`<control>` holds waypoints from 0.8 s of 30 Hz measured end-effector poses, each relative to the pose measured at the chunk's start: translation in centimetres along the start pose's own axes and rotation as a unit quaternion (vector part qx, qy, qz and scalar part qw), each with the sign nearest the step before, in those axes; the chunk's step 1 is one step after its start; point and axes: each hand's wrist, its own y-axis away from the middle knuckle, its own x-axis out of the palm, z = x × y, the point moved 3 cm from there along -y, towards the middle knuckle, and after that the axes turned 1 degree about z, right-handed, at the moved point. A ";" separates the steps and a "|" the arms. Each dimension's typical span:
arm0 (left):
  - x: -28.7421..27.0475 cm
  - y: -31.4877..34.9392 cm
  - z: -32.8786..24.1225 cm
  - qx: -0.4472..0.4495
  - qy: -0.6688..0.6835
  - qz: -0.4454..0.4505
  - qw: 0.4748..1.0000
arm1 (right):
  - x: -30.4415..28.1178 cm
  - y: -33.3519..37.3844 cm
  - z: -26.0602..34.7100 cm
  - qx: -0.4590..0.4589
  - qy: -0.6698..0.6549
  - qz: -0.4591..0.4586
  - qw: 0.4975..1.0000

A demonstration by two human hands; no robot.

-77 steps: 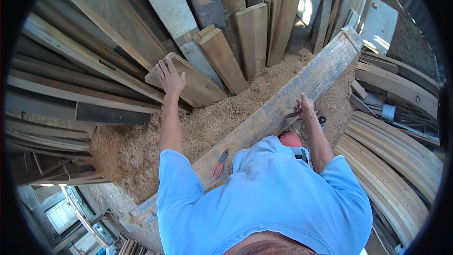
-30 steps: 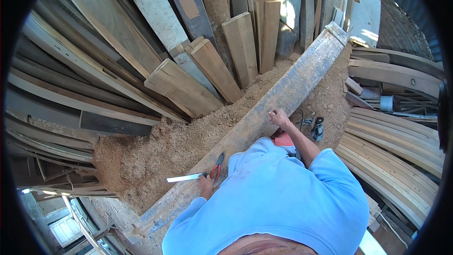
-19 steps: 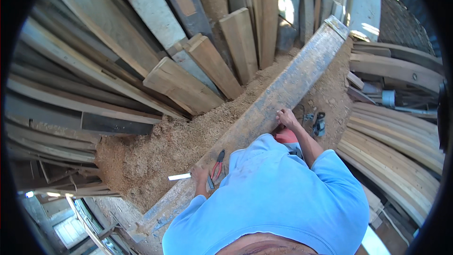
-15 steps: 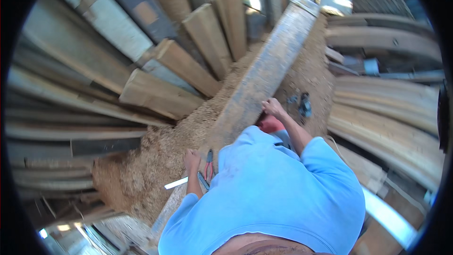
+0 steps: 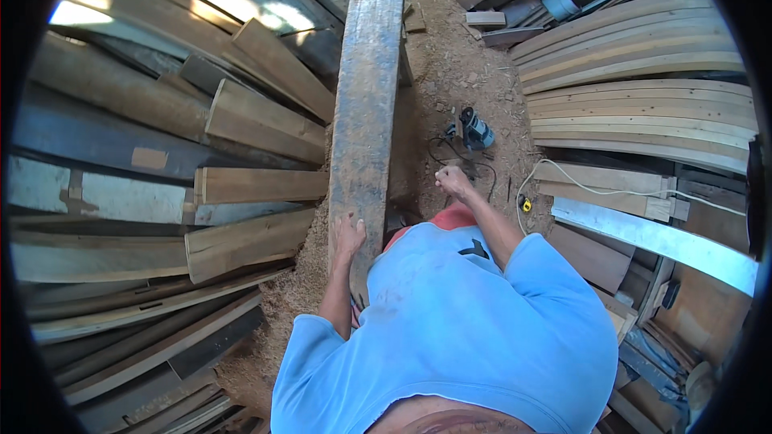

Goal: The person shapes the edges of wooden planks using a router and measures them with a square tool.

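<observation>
A long, worn wooden bench (image 5: 366, 88) with a grey-blue stained top runs away from my body. My left hand (image 5: 347, 236) lies on its near part, fingers stretched forward and nothing visible in them. To the right of the bench, above the ground, is my right hand (image 5: 455, 182). Its fingers are curled closed, and whatever they may hold is hidden. Just beyond it a dark blue-grey corded power tool (image 5: 476, 128) rests on the sawdust-covered ground. Beside my left forearm, small parts of red-handled pliers (image 5: 356, 315) show, mostly covered by the arm and shirt.
Stacked boards (image 5: 249, 185) crowd the left side with their ends toward the bench. More stacked planks (image 5: 635, 116) line the right. A pale cable (image 5: 595, 187) loops there, near a yellow tape measure (image 5: 525, 205) and a long whitish strip (image 5: 651, 239).
The view has swung, so the bench now points nearly straight ahead. My left hand has moved forward from beside the pliers onto the bench top. My right hand stays right of the bench, closed.
</observation>
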 end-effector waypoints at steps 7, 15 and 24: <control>5.5 -6.0 -3.8 -0.087 -0.175 0.093 0.976 | -7.9 0.3 -7.1 0.025 -0.154 -0.043 0.987; -4.6 -5.4 1.2 -0.161 0.239 -0.036 0.957 | -10.3 -2.5 5.1 -0.093 0.242 -0.054 0.964; -31.2 -1.4 20.6 -0.253 -0.108 -0.375 0.885 | 5.1 -6.3 21.5 -0.088 0.409 0.016 0.908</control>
